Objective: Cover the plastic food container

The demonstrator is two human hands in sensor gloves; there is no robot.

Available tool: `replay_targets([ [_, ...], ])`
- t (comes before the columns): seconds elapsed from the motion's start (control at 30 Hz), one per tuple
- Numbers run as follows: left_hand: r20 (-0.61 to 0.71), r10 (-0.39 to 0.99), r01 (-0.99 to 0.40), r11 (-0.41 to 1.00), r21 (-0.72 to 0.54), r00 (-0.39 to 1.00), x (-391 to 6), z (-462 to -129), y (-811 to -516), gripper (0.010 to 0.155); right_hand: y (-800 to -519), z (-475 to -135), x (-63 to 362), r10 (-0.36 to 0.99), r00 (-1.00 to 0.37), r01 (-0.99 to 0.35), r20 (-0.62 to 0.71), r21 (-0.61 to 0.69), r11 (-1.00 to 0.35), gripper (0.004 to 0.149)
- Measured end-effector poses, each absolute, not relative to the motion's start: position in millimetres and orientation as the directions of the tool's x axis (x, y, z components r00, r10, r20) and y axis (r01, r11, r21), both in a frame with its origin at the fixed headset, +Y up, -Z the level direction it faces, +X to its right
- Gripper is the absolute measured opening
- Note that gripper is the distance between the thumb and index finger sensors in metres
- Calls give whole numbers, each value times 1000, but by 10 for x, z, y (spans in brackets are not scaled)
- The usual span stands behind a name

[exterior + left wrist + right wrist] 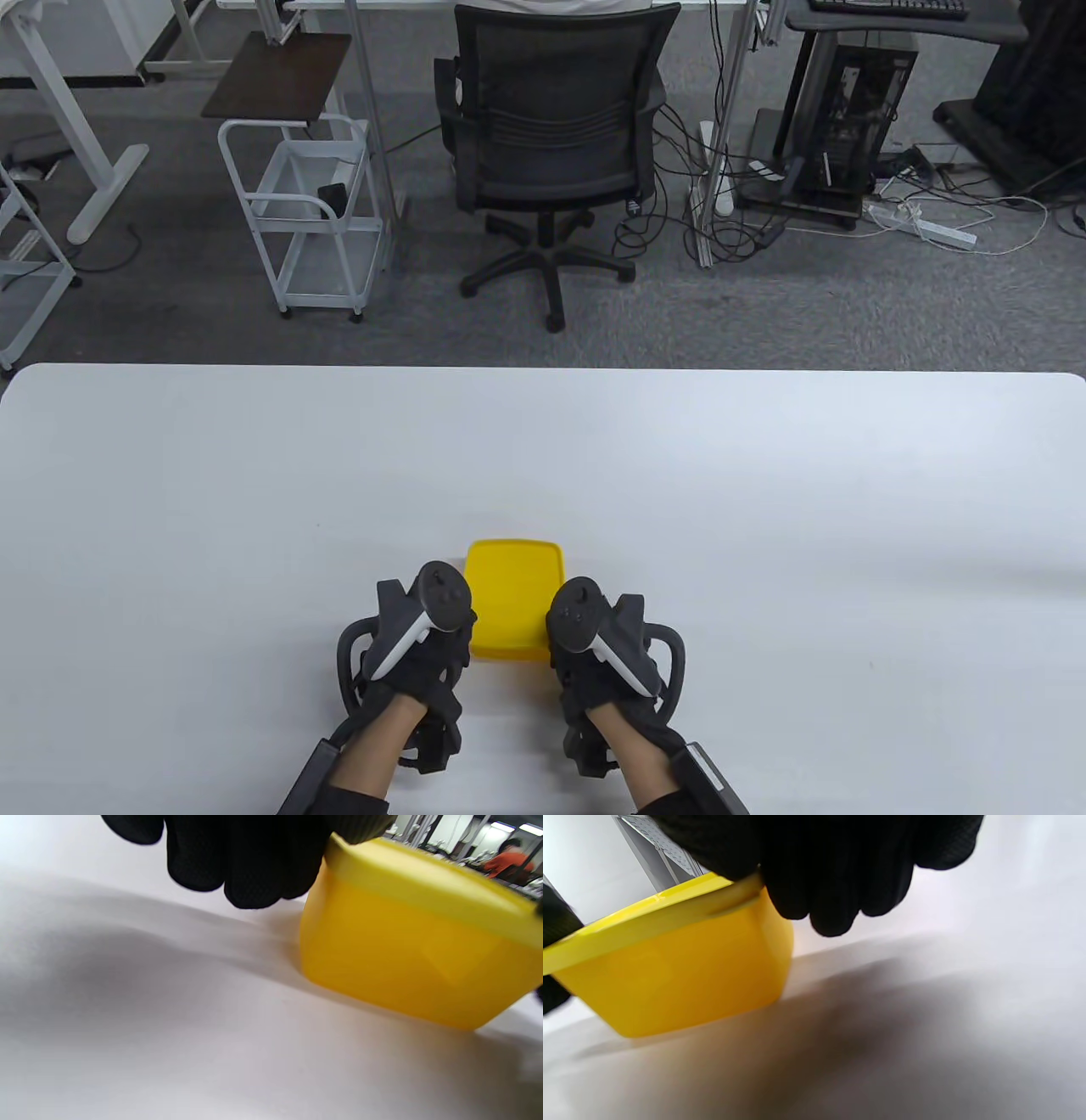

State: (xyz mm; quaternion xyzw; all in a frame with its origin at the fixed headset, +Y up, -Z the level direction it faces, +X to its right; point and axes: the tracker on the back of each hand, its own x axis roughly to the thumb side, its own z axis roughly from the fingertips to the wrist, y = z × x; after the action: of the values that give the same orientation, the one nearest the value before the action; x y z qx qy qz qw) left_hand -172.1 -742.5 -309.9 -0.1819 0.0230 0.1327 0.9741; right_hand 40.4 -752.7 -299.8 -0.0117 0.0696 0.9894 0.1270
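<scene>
A yellow plastic food container (512,628) stands on the white table (764,509) near the front edge, with a yellow lid (513,573) lying on top of it. My left hand (428,632) presses on the lid's near left corner. My right hand (585,632) presses on its near right corner. In the left wrist view the lid (428,887) sits along the container's (407,963) rim under my gloved fingers (254,866). In the right wrist view my fingers (831,870) rest on the lid's (645,921) edge above the container (678,984).
The white table stretches wide on both sides and behind the container. Beyond the far edge stand an office chair (551,144), a white cart (310,212) and a computer tower (848,119) on the grey floor.
</scene>
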Motion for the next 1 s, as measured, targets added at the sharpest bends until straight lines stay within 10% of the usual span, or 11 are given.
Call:
replay_targets([
  [0.3,177,258,-226,957,-185,950,-2260,-2797,-7044,73,-7230,-2862,891,45,-993,-55,107,-93,-994,62],
  [1.0,151,59,1,929,-369,987,-2253,-2832,-7553,89,-7522,-2920,1105,-33,-996,48,89,171,-984,82],
])
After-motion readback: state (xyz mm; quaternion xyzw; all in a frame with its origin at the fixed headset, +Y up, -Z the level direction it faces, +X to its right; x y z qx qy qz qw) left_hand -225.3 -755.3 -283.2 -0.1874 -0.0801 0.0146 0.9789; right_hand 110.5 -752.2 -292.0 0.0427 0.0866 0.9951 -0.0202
